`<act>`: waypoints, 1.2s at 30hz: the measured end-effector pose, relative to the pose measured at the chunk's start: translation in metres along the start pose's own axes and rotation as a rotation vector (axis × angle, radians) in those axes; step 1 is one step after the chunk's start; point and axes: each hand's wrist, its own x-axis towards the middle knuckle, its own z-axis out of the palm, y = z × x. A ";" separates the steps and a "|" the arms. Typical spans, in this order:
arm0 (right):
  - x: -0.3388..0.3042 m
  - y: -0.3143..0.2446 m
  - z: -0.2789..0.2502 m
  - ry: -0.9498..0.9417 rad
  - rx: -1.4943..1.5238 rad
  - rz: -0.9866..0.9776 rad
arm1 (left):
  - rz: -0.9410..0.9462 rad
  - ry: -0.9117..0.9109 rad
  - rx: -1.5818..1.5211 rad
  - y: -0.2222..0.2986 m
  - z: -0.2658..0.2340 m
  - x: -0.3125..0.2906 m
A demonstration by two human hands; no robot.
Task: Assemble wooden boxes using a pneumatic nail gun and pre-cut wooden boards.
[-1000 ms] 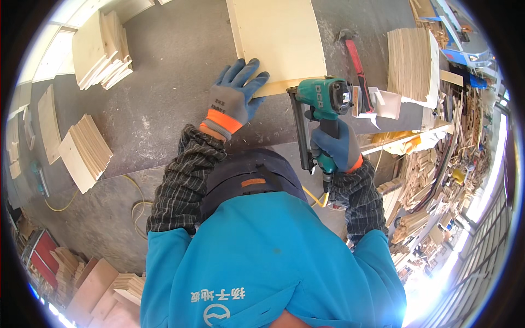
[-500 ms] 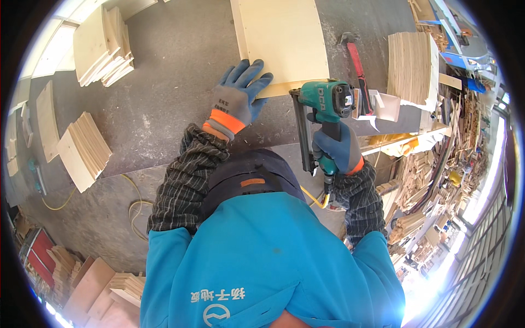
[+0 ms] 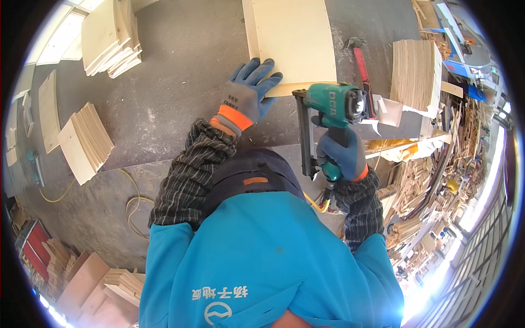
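A pale wooden panel box (image 3: 292, 41) with raised edge strips lies on the grey table ahead of me. My left hand (image 3: 250, 90), in a grey-blue glove with an orange cuff, is open, its fingertips resting at the panel's near left corner. My right hand (image 3: 343, 150), gloved alike, is wrapped round the handle of a green pneumatic nail gun (image 3: 328, 103). The gun's nose is at the near edge strip (image 3: 287, 88), close to the right corner; whether it touches the wood I cannot tell. A yellow air hose (image 3: 315, 204) runs from the handle's lower end.
A hammer with a red-and-black handle (image 3: 361, 68) lies right of the panel, near an open small box (image 3: 389, 112). Stacks of thin boards stand at right (image 3: 413, 74), far left (image 3: 112, 38) and left (image 3: 86, 143). Another green tool (image 3: 35, 167) lies far left.
In the view, the panel, hammer and board stacks have shifted slightly, mostly to the right. My left hand keeps its place at the panel corner; my right hand still holds the nail gun by the near edge.
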 end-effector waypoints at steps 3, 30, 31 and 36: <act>0.007 0.001 0.010 -0.022 -0.024 0.013 | 0.002 0.008 -0.004 0.001 0.001 0.001; 0.013 0.007 0.023 -0.044 -0.076 0.015 | 0.020 0.007 -0.011 -0.002 0.000 0.002; 0.013 0.007 0.024 -0.037 -0.061 0.012 | 0.021 0.005 -0.017 -0.003 0.001 0.002; 0.010 0.008 0.023 -0.019 -0.030 0.008 | 0.018 0.005 -0.017 -0.005 0.003 -0.002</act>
